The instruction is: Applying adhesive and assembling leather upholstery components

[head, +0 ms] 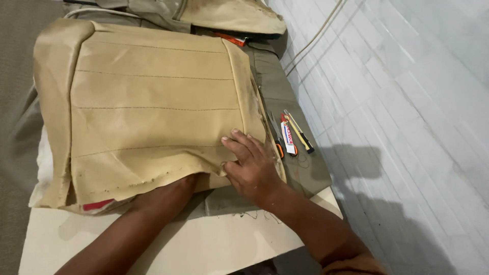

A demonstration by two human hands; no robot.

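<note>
Nearest us, our left forearm point(153, 214) runs under the tan seat cover point(147, 107), its grip hidden, so we cannot tell; our right hand point(252, 165) lies spread on the hem at five o'clock; the cover on the counter point(168, 244) looks soft, floppy, best taken by its hem.

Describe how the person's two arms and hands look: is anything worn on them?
Both forearms are bare, with no sleeves in view. The right hand has no glove, ring or watch that can be seen. The left hand is hidden under the tan seat cover, so only its bare forearm shows. At the bottom edge, a bit of brownish-orange clothing appears.
</note>
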